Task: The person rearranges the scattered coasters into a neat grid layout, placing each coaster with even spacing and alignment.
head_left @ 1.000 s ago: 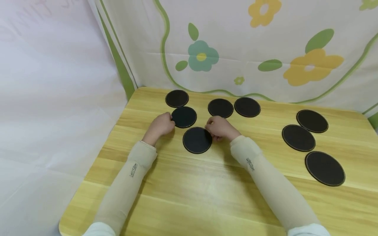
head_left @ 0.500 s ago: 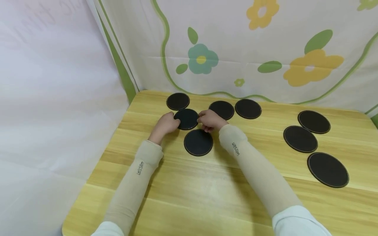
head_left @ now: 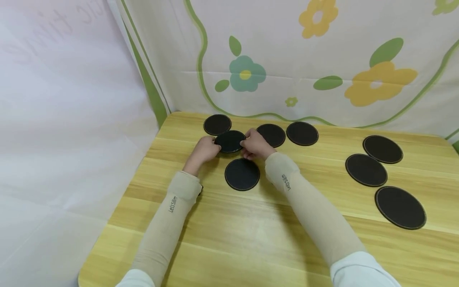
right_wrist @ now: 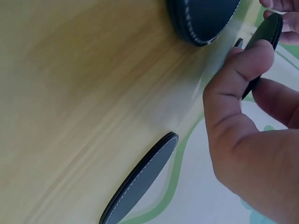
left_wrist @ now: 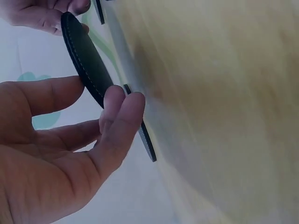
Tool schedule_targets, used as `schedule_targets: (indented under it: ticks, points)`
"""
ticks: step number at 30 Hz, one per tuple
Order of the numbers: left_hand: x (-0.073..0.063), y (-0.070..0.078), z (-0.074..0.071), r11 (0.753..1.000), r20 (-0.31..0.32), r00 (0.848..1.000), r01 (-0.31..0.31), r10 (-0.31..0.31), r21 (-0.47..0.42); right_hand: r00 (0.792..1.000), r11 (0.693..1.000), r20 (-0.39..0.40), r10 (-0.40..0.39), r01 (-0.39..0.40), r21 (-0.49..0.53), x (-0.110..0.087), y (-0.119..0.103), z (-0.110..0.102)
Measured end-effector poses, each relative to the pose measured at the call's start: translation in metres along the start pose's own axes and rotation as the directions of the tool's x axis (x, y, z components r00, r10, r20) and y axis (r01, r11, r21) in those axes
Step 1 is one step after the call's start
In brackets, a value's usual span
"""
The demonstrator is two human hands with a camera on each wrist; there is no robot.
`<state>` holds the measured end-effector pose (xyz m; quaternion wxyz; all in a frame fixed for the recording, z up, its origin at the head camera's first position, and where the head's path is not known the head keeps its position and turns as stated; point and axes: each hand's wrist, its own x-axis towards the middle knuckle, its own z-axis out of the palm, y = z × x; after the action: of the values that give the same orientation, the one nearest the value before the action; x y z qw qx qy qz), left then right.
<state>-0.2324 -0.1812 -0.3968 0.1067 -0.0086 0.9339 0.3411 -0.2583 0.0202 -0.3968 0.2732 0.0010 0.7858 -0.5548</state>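
Observation:
A round black coaster (head_left: 230,141) with a stitched edge is held by both hands, tilted up from the wooden table (head_left: 229,239). My left hand (head_left: 205,151) pinches its left edge between thumb and fingers; the left wrist view shows this coaster (left_wrist: 86,58) standing clear of the wood. On the opposite edge, my right hand (head_left: 257,144) pinches it too, as seen in the right wrist view, where the coaster (right_wrist: 267,35) is partly hidden behind the fingers. Just in front lies another black coaster (head_left: 242,174). Behind the held one is a further coaster (head_left: 217,124).
Two coasters lie side by side at the back; the left one (head_left: 272,135) is partly covered by my right hand, the other (head_left: 303,133) is beside it. Three more, including one coaster (head_left: 400,207) nearest me, lie at right. A flowered curtain (head_left: 279,48) borders the table.
My right hand has moved left and back from the front coaster to the one beside my left hand. That coaster has shifted slightly right and now tilts up between both hands.

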Motion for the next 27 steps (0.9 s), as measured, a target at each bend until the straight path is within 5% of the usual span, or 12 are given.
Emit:
schedule_targets:
  ticks: [5,11,19,27]
  points:
    - [-0.001,0.003,0.001,0.984,-0.025,1.000,-0.018,0.014,-0.175,0.999,0.995,-0.029,-0.037,0.040,0.094,-0.006,0.001,-0.003]
    - [-0.007,0.009,0.003,0.871,-0.044,0.999,-0.024,0.003,-0.491,0.996,0.986,0.018,-0.082,0.078,0.146,-0.017,0.006,-0.012]
    - [-0.017,0.015,0.005,0.807,-0.001,0.998,-0.050,0.061,-0.589,0.986,0.969,0.099,-0.137,0.113,0.222,-0.032,0.016,-0.023]
    - [-0.024,0.020,0.008,0.788,0.103,0.978,-0.083,0.183,-0.609,0.973,0.949,0.143,-0.179,0.132,0.288,-0.046,0.029,-0.036]
